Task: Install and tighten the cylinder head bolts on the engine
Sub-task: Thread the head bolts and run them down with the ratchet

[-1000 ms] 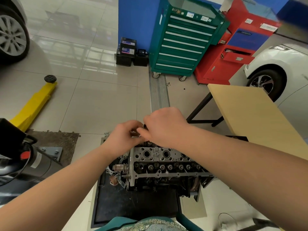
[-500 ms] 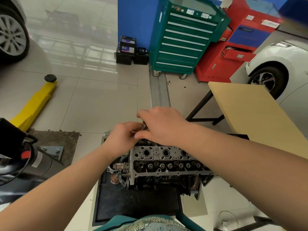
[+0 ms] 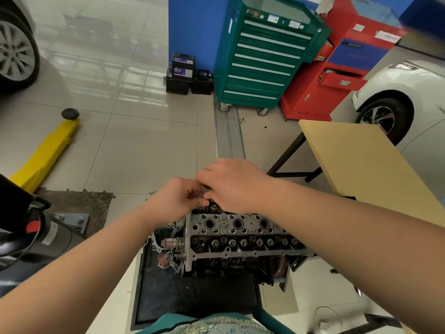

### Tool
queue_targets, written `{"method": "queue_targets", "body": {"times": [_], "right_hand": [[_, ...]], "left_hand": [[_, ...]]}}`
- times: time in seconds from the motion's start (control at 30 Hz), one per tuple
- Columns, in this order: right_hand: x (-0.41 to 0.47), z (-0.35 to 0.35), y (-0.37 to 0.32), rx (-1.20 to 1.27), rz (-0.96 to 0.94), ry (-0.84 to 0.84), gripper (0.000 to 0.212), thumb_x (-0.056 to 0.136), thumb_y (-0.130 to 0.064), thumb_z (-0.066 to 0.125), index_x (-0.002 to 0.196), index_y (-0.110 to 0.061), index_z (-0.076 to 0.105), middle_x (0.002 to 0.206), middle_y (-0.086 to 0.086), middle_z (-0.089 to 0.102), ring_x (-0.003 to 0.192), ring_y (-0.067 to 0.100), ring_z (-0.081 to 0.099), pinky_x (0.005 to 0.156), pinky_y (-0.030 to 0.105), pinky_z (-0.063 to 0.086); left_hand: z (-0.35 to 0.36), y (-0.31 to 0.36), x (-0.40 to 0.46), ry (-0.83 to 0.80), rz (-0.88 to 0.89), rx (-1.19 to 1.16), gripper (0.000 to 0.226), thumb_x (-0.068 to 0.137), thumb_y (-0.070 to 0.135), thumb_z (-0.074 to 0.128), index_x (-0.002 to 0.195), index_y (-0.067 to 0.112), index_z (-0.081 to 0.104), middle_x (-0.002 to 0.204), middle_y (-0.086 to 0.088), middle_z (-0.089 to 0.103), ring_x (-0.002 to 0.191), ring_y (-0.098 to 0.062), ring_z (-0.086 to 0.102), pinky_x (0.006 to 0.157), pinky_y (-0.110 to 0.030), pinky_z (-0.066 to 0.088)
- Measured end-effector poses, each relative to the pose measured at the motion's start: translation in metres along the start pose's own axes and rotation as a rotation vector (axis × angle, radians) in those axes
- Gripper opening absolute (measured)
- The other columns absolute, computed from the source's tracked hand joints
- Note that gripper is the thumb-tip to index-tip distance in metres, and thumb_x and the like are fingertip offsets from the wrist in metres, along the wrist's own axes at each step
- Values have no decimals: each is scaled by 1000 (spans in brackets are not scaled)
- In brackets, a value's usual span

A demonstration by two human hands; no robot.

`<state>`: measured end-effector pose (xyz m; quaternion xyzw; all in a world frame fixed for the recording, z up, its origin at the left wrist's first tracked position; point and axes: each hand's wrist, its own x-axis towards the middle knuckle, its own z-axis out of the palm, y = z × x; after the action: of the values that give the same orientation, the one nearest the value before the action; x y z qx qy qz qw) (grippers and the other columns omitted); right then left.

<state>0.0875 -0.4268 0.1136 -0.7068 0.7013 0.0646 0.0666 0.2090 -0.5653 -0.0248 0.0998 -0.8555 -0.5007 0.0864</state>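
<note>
While both hands meet over the far edge of the engine, only one view is on offer, the head cam, so all of this comes from there.

Left hand (image 3: 177, 198) has fingers curled, tips pinching a small metal piece (image 3: 202, 190), prob. a head bolt or a bit of tool, too small to tell which. Right hand (image 3: 234, 185) sits just beside it, knuckles up, fingers bent down and closing on the same piece from the other side; how much of it the right hand really holds I can't tell, its fingertips are hidden under the palm.

Cylinder head (image 3: 237, 231) lies directly below and toward the person from the hands, long axis running left-right, w/ its left end under the hands and the rest stretching off beneath the right forearm. So the piece hangs over the far-left corner of the head; the next move is prob. straight down into a hole there. Left hand looks a touch nearer that corner.

In the way: not much, only the two hands crowding each other and the valve gear by that corner.

Around: black mat (image 3: 192, 295) under the engine, nearer than the hands; wooden table (image 3: 356, 162) right of the right hand; green tool cabinet (image 3: 265, 61) and red cabinet (image 3: 337, 68) well beyond; yellow lift arm (image 3: 48, 150) off left; white car (image 3: 404, 92) far right.
</note>
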Motion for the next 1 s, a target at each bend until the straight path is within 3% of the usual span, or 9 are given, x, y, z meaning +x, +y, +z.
{"method": "queue_targets", "body": {"times": [0.13, 0.27, 0.4, 0.47, 0.57, 0.67, 0.8, 0.9, 1.0], "right_hand": [[7, 11, -10, -66, 217, 50, 46, 104, -59, 43, 100, -16, 60, 83, 4, 63, 81, 29, 63, 59, 36, 35], [6, 17, -12, -124, 334, 91, 62, 96, -79, 33, 91, -21, 55, 69, -4, 48, 71, 26, 51, 52, 32, 24], [2, 6, -4, 45, 83, 68, 33, 97, -49, 60, 118, -24, 53, 107, -2, 64, 100, 22, 58, 67, 36, 40], [1, 2, -2, 50, 63, 29, 21, 100, -34, 60, 114, -19, 55, 102, 1, 63, 95, 25, 59, 66, 37, 41], [3, 6, -6, -25, 176, 92, 28, 102, -44, 54, 97, -17, 49, 81, 3, 61, 70, 26, 51, 52, 34, 30], [8, 7, -20, -64, 216, 112, 36, 101, -52, 52, 88, -20, 41, 63, -7, 32, 62, 24, 40, 47, 30, 13], [11, -2, -13, 5, 88, -3, 26, 98, -40, 61, 111, -17, 54, 93, -1, 59, 87, 24, 56, 60, 35, 36], [8, -6, -9, -5, 47, -79, 20, 98, -23, 62, 113, -15, 52, 97, 4, 62, 88, 25, 59, 63, 36, 38], [8, -1, -15, -56, 99, -34, 18, 103, -31, 57, 103, -15, 48, 86, 3, 61, 79, 28, 60, 57, 36, 33]], "left_hand": [[0, 4, -7, -17, 32, -109, 15, 95, 20, 75, 98, 31, 66, 83, 7, 71, 78, -17, 67, 71, -32, 55], [11, 5, -15, 166, 41, -45, 32, 87, 19, 82, 89, 48, 66, 85, 18, 71, 83, -4, 67, 73, -11, 48], [4, -2, -10, 100, 90, 55, 36, 93, 4, 72, 84, 38, 67, 73, 11, 66, 65, -11, 59, 63, -29, 50], [0, -2, -9, 38, 94, 43, 39, 96, 7, 72, 92, 46, 66, 77, 17, 67, 71, -7, 62, 67, -28, 51], [1, 2, -10, -5, 92, -44, 15, 95, 28, 75, 103, 39, 69, 96, 13, 72, 94, -12, 71, 89, -41, 59], [5, 7, -7, 93, 116, -28, 17, 84, 44, 73, 78, 54, 62, 83, 17, 64, 75, -6, 64, 71, -22, 52], [4, -5, -3, 98, 73, 61, 32, 89, 12, 78, 73, 36, 63, 70, 10, 64, 64, -12, 60, 62, -35, 51], [-1, -13, 0, -8, 19, 81, 18, 92, 25, 79, 80, 20, 68, 68, 5, 64, 59, -11, 54, 59, -40, 50], [0, -11, -1, -54, 27, 48, 17, 94, 31, 71, 92, 14, 68, 78, -3, 68, 69, -15, 62, 68, -46, 55]]}}
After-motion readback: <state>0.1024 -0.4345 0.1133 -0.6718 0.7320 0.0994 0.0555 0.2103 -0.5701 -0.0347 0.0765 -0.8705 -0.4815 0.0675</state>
